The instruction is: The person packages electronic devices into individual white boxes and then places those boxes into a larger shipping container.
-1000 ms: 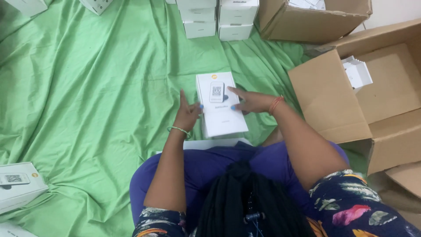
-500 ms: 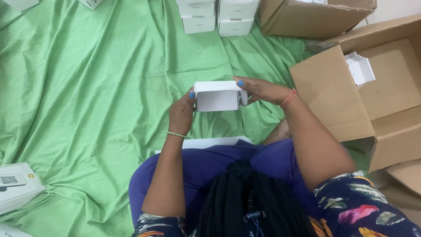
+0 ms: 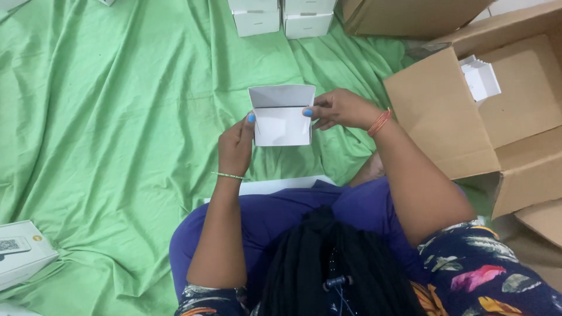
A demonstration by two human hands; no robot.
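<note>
A small white cardboard box (image 3: 282, 124) is held up over the green cloth (image 3: 117, 117), its end flap folded open toward the top. My left hand (image 3: 236, 146) grips its left side with the thumb on the edge. On the right side, my right hand (image 3: 339, 109) pinches the box, thumb pressed on the front face. Under my arms a flat white sheet or box (image 3: 275, 185) lies on my lap.
Several white boxes (image 3: 281, 17) are stacked at the far edge of the cloth. An open brown carton (image 3: 468, 117) stands at the right with a white insert (image 3: 481, 79) inside. Another brown carton (image 3: 410, 17) sits at the top right. One white box (image 3: 23, 254) rests at the lower left.
The white box lay flat on the cloth under both hands; both hands then lifted and turned it on end, and now its end flap stands open.
</note>
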